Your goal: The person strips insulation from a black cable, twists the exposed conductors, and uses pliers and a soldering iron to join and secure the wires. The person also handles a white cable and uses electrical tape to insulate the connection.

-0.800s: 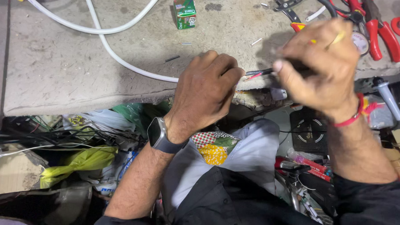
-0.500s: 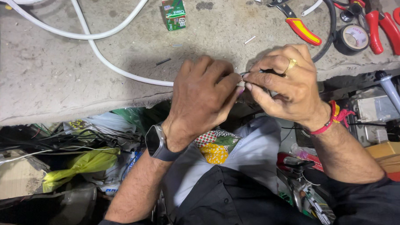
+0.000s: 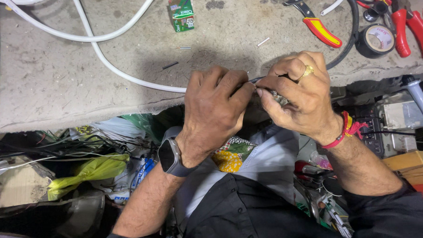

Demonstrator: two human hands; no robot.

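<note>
Both of our hands meet at the near edge of the counter (image 3: 56, 91), knuckles almost touching. Our left hand (image 3: 216, 109), with a dark watch (image 3: 170, 158) on its wrist, is curled shut around the end of the white cable (image 3: 125, 77), which runs out from under the fingers and away to the left across the concrete. Our right hand (image 3: 299, 95), wearing a gold ring (image 3: 307, 71) and a red thread band (image 3: 345, 128) at the wrist, pinches closed on a small metal piece (image 3: 280, 98) at the cable's tip; what that piece is we cannot tell, as the fingers hide most of it. Beyond the hands lie a few short wire offcuts (image 3: 263, 41) on the bare surface. Farther back sit a small green box (image 3: 182, 14), a pair of pliers with red and yellow grips (image 3: 318, 27), a roll of black tape (image 3: 377, 38) and red-handled cutters (image 3: 405, 18) at the far right.
</note>
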